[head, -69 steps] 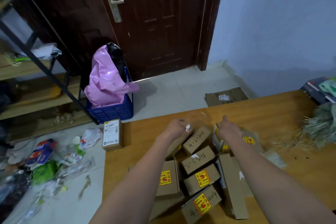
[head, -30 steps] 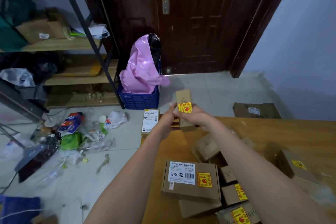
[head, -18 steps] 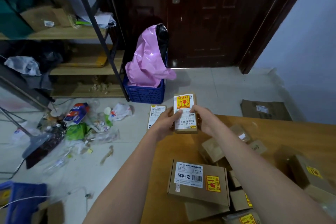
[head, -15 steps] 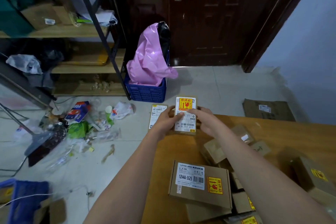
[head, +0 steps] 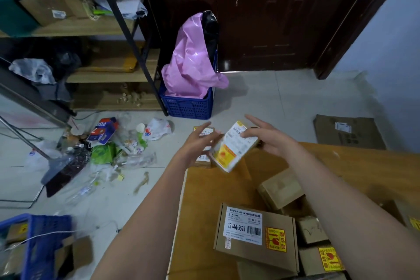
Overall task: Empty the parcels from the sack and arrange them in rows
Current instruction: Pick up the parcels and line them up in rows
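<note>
Over the far left corner of the wooden table (head: 204,200) I hold a small brown parcel (head: 234,148), tilted, with a white label and a yellow sticker. My right hand (head: 266,138) holds its right end, thumb on the label and forefinger straight. My left hand (head: 200,141) touches its left edge with straight fingers. A larger flat parcel marked 12V4A-5525 (head: 256,234) lies near me. Several small brown parcels (head: 279,191) lie jumbled to its right, partly under my right forearm. No sack shows in this view.
Another labelled box (head: 204,157) stands on the floor just past the table corner. A blue crate (head: 188,107) with a pink bag (head: 193,63) stands by the dark door. Litter (head: 109,143) and a flattened carton (head: 347,132) lie on the floor, with shelves at left.
The parcel was upright with its sticker on top; it has turned and tilted, and the sticker is now at the lower end. My left hand's fingers have straightened.
</note>
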Motion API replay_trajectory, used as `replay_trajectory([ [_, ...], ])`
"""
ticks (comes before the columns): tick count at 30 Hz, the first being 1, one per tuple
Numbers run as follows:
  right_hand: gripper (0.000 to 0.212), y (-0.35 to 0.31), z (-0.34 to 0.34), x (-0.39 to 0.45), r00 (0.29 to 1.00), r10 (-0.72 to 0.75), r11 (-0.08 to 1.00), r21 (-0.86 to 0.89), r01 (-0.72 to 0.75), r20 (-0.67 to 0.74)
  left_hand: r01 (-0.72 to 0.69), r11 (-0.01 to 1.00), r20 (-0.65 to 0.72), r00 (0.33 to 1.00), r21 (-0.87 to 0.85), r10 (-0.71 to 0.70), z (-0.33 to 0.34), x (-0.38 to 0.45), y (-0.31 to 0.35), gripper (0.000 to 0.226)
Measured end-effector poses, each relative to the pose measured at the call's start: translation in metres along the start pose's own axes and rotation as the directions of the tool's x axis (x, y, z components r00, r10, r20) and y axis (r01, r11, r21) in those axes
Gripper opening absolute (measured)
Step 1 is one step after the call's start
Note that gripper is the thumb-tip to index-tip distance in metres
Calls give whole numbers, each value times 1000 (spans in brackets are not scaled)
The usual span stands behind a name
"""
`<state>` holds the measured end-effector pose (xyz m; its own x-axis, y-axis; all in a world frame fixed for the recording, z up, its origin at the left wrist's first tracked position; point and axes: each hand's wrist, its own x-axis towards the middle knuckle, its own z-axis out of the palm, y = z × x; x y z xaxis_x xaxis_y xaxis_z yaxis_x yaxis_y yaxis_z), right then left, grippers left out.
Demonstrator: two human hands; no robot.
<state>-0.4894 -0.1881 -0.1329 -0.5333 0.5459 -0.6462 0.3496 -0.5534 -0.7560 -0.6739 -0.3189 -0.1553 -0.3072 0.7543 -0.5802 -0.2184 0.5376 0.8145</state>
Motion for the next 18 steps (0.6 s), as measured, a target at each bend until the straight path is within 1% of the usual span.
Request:
replay_trajectory([
  [1,77,-2,0,4,1000,-10,1000,-13,10,-12,1,1000,29,1000,14,-1,1,2,-1,62],
  [2,81,-3,2,8,997,-31,999,18,32,-73,-7,1000,37,999,19,6,4,4,-3,56],
  [4,82,0,7,19,975,-53,993,93,74,-217,-24,1000,17,1000,13,24,9,8,-6,50],
  [6,81,8,12,27,969,-37,990,124,69,-245,8,998,40,999,55,-10,14,10,-8,53],
  [7,79,11,14,28,967,-32,987,144,71,-254,31,996,54,998,88,-36,16,11,-9,60],
  [9,83,16,17,30,953,-4,981,185,63,-302,32,994,56,998,100,-38,20,13,-12,63],
  [10,88,19,18,32,949,23,985,168,32,-314,16,995,37,999,94,-19,22,14,-16,62],
  [11,92,23,21,33,952,62,995,96,-34,-301,-1,996,5,1000,89,1,23,16,-18,61],
  [12,91,27,24,34,960,112,994,11,-113,-257,-11,995,-23,1000,97,13,24,17,-20,63],
  [14,76,33,31,37,966,196,975,-72,-210,-166,-2,989,-39,999,145,8,25,20,-23,64],
  [16,64,34,33,45,958,199,967,-116,-226,-206,-14,958,-69,997,287,35,21,23,-26,57],
  [17,60,34,33,51,953,182,965,-144,-221,-243,-40,923,-128,987,384,96,18,25,-28,48],
  [18,56,35,32,56,947,171,962,-161,-220,-272,-58,875,-221,957,481,186,13,27,-31,38],
])
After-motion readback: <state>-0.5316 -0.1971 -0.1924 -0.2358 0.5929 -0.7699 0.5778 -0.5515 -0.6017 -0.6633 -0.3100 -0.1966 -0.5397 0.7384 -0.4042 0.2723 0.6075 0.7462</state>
